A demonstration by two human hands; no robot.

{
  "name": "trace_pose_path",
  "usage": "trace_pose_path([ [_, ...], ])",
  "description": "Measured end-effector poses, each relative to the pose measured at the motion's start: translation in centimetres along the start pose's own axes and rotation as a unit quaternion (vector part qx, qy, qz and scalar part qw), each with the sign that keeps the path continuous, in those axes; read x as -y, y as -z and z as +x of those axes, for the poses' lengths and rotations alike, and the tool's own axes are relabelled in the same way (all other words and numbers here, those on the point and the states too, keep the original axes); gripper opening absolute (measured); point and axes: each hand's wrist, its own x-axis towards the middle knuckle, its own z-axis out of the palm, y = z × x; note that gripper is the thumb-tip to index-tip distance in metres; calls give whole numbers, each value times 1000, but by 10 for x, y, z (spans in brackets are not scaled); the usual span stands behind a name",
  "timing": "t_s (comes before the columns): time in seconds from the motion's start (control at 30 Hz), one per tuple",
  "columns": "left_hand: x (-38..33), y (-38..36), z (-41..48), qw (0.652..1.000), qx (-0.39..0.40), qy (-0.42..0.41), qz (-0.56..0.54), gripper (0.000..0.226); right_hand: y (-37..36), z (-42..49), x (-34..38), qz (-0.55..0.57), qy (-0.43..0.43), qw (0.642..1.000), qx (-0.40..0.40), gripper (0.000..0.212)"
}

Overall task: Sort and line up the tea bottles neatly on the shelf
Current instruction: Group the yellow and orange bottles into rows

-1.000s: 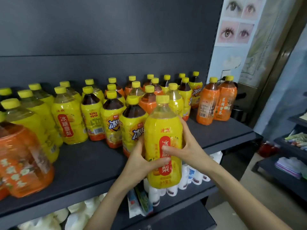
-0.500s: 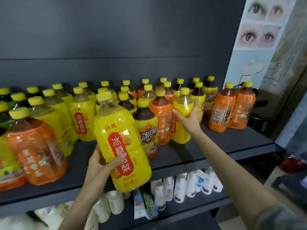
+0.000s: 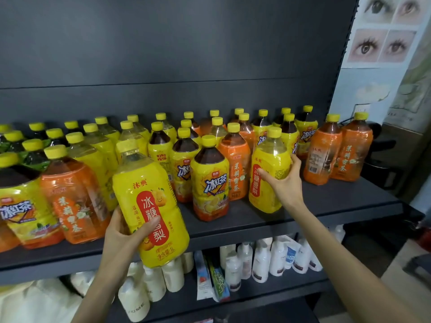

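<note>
Nearest me, my left hand (image 3: 126,231) now carries the yellow-labelled clear plastic pear-drink bottle (image 3: 149,201) alone, fingers and thumb wrapped round its lower body. A second ago both hands clasped it. It hangs just off the near edge of the dark grey metal shelf (image 3: 326,206), toward the left. Its long axis is tilted, with the yellow cap leaning up and left, the base low and right, and the red label facing me.

Farther in, my freed right hand (image 3: 283,183) has reached to a matching yellow pear-drink bottle (image 3: 268,173) in the front row and curls round its right side. That one stands upright, cap up, with its label turned left. I judge I'm gathering the like bottles to regroup them.

Beyond it, dark-tea bottles with yellow labels (image 3: 210,180) and orange-labelled tea bottles (image 3: 323,157) stand mixed.
</note>
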Motion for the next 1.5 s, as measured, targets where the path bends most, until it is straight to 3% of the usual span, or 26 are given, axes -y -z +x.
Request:
trace_pose_path([
  [0.27,9,12,-1,999,-36,-7,9,100,14,-56,20,89,27,995,41,80],
  [0.4,15,12,-1,998,-65,-12,9,61,2,-78,48,172,65,978,95,71],
  [0.47,17,11,2,997,-78,-18,23,55,-13,-87,62,213,74,967,123,69],
  [0.63,20,17,22,992,-97,-35,77,80,-64,-105,74,225,83,957,165,76],
  [0.83,31,28,63,976,-112,-44,181,109,-121,-110,77,188,92,969,133,79],
  [1.1,48,31,99,968,-98,-54,226,108,-164,-111,64,91,122,983,100,85],
  [1.5,53,32,136,962,-35,-65,263,98,-190,-109,58,63,96,989,95,99],
])
